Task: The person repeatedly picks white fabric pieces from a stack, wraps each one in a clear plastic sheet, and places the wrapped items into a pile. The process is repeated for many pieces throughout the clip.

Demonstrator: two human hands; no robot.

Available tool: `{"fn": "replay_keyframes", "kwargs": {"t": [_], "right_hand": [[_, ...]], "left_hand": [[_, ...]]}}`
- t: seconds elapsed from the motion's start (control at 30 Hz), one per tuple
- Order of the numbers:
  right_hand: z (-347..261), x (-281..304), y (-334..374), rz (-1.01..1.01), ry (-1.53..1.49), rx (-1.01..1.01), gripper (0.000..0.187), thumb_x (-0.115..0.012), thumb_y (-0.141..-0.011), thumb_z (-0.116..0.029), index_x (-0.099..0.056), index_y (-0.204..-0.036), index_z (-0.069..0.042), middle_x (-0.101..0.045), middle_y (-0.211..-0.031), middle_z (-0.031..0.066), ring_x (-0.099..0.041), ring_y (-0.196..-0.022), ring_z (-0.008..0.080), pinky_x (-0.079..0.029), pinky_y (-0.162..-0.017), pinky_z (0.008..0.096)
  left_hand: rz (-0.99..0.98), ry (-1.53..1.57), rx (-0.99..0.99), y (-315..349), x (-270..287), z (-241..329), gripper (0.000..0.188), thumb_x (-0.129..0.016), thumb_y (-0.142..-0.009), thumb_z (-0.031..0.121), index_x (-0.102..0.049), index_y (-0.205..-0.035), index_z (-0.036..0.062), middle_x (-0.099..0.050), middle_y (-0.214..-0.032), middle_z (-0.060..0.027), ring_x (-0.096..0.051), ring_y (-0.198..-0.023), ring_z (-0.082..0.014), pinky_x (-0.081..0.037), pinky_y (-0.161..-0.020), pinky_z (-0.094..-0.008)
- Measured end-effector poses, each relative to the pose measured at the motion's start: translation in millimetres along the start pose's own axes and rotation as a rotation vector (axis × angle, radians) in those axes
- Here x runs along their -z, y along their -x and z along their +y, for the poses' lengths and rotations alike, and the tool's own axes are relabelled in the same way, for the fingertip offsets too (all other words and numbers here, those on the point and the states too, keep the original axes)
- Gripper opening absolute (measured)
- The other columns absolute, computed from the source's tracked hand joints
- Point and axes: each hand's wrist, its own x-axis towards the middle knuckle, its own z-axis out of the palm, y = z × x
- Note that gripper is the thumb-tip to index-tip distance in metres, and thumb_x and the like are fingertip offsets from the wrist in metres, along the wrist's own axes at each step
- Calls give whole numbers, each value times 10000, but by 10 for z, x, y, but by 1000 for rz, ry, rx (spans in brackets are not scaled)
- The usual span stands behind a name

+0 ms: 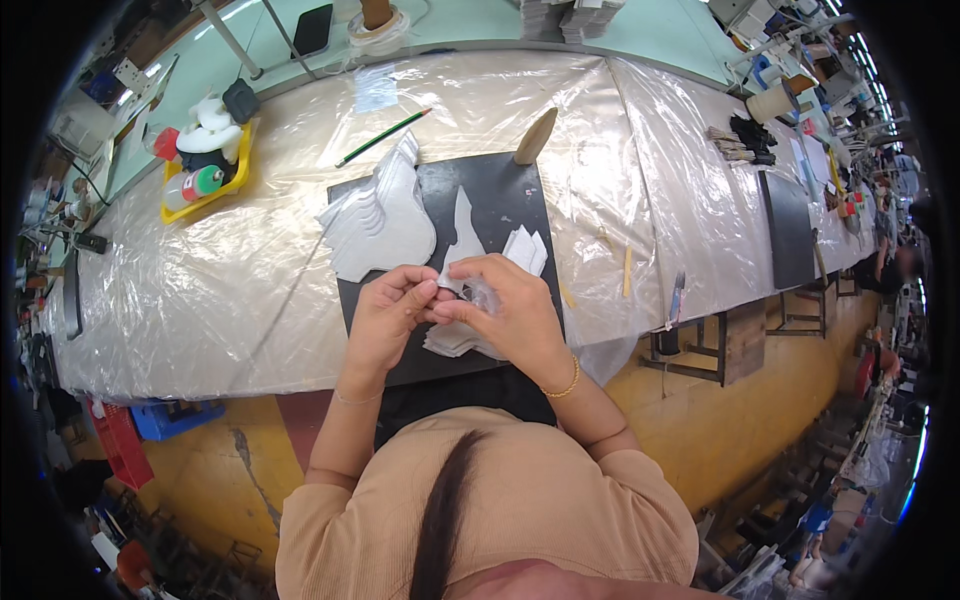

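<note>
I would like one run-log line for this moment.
left hand: pinches small pale piece, partly hidden | right hand: beside it, grip unclear | largest white stack: partly on black mat | green pencil: beyond mat

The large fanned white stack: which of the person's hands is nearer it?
Left: the left hand is beside the near edge of the fanned white stack; the right hand is farther to the right.

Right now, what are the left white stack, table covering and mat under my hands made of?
White stack: matte, perhaps fabric or thin foam; layered edges don't settle it. Table covering: likely plastic film, glossy with bright wrinkles. Mat: possibly rubber or plastic, smooth and dull.
</note>
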Motion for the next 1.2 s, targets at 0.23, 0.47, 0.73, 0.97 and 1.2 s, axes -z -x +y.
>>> {"fn": "replay_keyframes", "kwargs": {"t": [0.23, 0.47, 0.73, 0.97, 1.2], "right_hand": [[0, 50, 82, 29, -96, -113, 244, -784, -775, -146, -671, -932, 2, -695, -901, 96, -668, -781, 173, -515, -708, 278], [70, 145, 33, 80, -288, -202, 108, -645, -904, -101, -650, -912, 7, -679, -909, 75, -613, -767, 141, -483, -709, 266], [-56, 161, 89, 40, -171, -182, 294, -527, -990, -298, -552, -930, -11, -677, -917, 115, -642, -853, 224, -490, -836, 338], [361, 921, -23, 420, -659, -359, 344, -456, -1008, -408, -451, -863, -96, -436, -647, 6, -486, -446, 122, -436, -415, 280], [702, 1806, 20, 1058, -545, -200, 298, -496, -1007, -355, -446, -845, -110, -407, -667, -5, -367, -486, 95, -301, -436, 247]], "left_hand": [[8, -341, -202, 56, -301, -30, 121, -581, -955, 79, -624, -1010, -20, -631, -946, -50, -606, -823, -120, -479, -767, -226], [-94, -404, -441, 104, -337, -27, 81, -609, -914, 52, -598, -953, -18, -526, -1166, -80, -561, -1029, -166, -445, -899, -285], [92, -158, -133, 153, -384, 54, 556, -681, -850, -18, -412, -1336, -35, -641, -1064, -168, -650, -919, -168, -540, -774, -256], [-181, -362, 186, 380, -337, 204, 327, -603, -916, 7, -604, -1243, -10, -669, -998, -120, -682, -796, -171, -580, -694, -248], [-86, -596, 189, 280, -299, 35, 292, -647, -883, 22, -659, -1176, 20, -598, -992, -67, -662, -721, -158, -573, -670, -257]]}}
